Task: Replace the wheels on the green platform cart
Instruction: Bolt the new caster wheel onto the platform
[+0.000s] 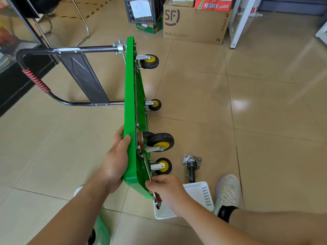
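Head view down onto cart (129, 85) (close).

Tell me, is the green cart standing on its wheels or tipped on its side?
Tipped on its side. The green platform stands on edge, its wheels point sideways, and the left hand holds its rim.

Loose caster (192, 167) on floor (265, 103) right of cart (131, 106), behind basket (201, 193)

Fig. 1. Both bare forearms extend forward from the lower edge of the view. The left grip (115, 157) clasps the rim of the upended green platform cart (130, 96), thumb in front and fingers behind. The right grip (167, 189), fingers curled, pinches a wrench (158, 200).
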`<state>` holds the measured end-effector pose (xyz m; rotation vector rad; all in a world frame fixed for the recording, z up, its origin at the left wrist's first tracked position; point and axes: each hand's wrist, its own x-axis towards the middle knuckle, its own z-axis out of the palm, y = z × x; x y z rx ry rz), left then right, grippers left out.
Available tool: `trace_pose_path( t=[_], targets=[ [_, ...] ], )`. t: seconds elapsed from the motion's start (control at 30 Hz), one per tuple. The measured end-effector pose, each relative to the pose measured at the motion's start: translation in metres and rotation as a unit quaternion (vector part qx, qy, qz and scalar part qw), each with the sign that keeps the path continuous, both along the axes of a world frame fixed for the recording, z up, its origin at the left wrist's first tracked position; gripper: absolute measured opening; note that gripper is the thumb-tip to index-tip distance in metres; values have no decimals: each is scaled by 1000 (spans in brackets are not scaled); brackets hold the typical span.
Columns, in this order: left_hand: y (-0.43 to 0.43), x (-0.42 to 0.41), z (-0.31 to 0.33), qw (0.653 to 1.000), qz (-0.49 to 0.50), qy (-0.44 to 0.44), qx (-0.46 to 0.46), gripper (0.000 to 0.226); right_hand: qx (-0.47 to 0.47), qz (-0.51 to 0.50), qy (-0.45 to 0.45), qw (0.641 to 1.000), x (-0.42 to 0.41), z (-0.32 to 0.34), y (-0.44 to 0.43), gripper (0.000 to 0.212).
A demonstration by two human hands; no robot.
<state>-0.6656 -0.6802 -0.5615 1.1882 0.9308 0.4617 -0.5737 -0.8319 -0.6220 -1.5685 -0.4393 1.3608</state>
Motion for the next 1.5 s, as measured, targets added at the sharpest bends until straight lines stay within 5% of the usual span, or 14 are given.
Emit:
trace_pose_path(
  t=[0.37,0.73,1.5],
  targets=[
    [-1,1,3,1000,-3,2,3,41,-79,-1,162,984,7,43,11,17],
    [2,0,0,1000,-1,20,-13,42,-65,60,-42,995,17,-22,-7,11],
    [-1,-1,1,1000,-1,-2,-17,40,36,31,-192,980,25,-82,42,27]
  ],
)
